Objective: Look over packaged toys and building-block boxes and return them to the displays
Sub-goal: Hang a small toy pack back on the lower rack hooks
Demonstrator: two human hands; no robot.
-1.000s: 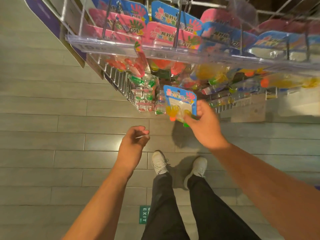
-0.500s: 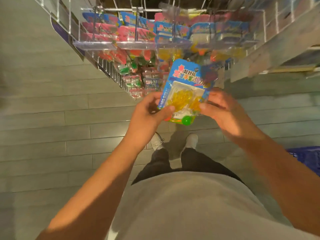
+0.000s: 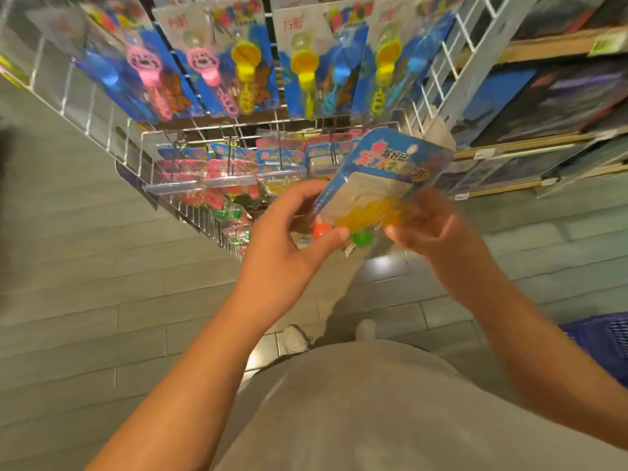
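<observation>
both hands [image 3: 356,232] hold blue toy pack [image 3: 384,178], chinese lettering blurred

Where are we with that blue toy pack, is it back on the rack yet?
Not yet. Done: the blue blister pack is off its peg. In hand: left hand and right hand both grip its lower edge, tilted up for a look. Left: hang it back among the matching packs on the wire rack. The picture is blurred, so its print is unreadable.
</observation>
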